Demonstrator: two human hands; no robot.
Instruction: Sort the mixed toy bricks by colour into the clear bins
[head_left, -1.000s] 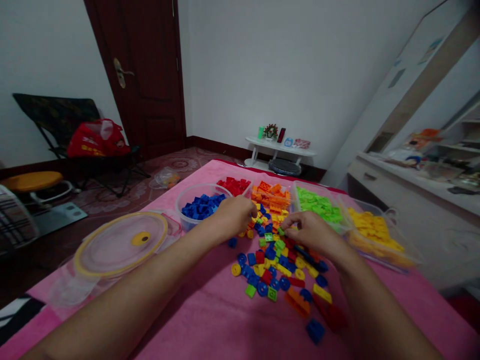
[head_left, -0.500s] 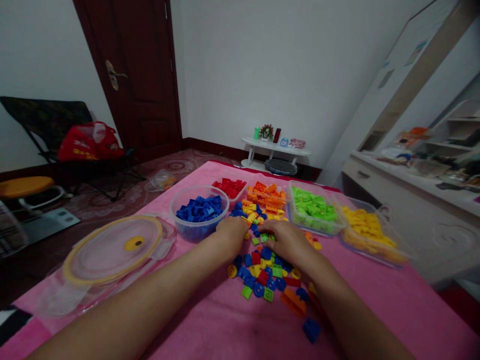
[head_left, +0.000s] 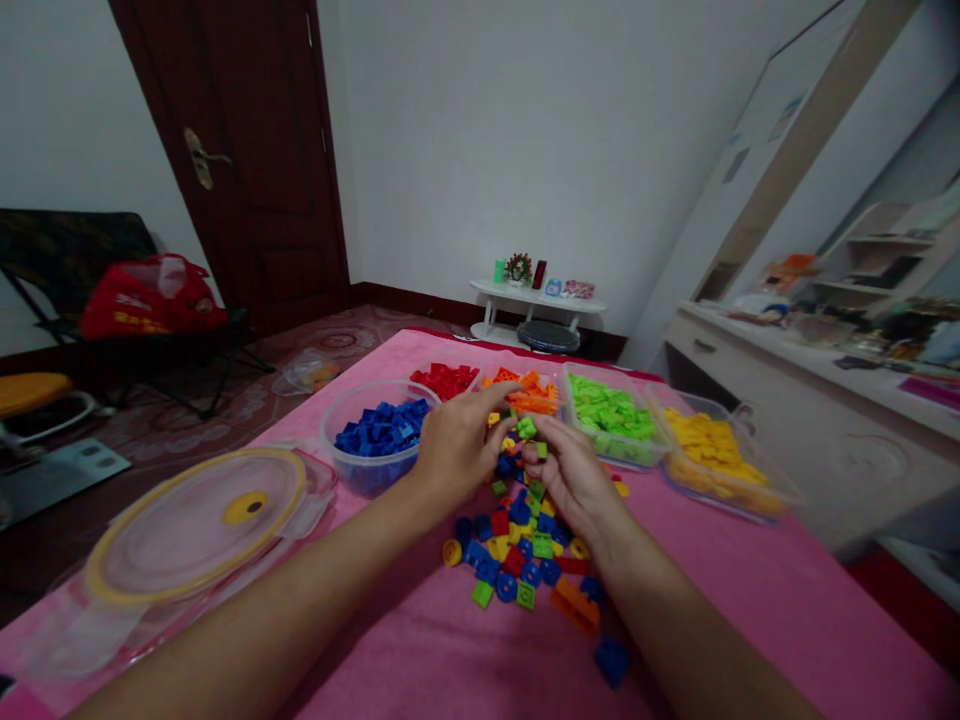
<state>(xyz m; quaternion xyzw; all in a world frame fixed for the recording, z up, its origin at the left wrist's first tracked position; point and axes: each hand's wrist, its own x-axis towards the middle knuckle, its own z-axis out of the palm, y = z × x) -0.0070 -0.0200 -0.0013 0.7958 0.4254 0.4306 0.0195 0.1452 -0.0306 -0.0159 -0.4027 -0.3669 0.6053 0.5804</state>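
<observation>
Both hands are raised a little above a pile of mixed coloured bricks (head_left: 525, 560) on the pink tablecloth (head_left: 450, 660). My left hand (head_left: 457, 445) is curled, its fingertips pinched on a small green brick (head_left: 527, 428). My right hand (head_left: 570, 475) faces it, fingers bent, touching another green piece (head_left: 540, 449). Behind the hands stand sorted tubs: a round tub of blue bricks (head_left: 381, 432), a tub of red bricks (head_left: 444, 380), a tub of orange bricks (head_left: 529, 392), a tub of green bricks (head_left: 611, 410) and a tub of yellow bricks (head_left: 709, 450).
A clear lid with a yellow rim (head_left: 195, 515) lies on the cloth at the left. Off the table stand a dark door (head_left: 240, 170), a folding chair with a red bag (head_left: 146, 300), a small white side table (head_left: 536, 300) and a white dresser (head_left: 810, 400) at the right.
Both hands have lifted off the brick pile and come together, each with a green piece at its fingertips. The camera has shifted so the scene sits further left.
</observation>
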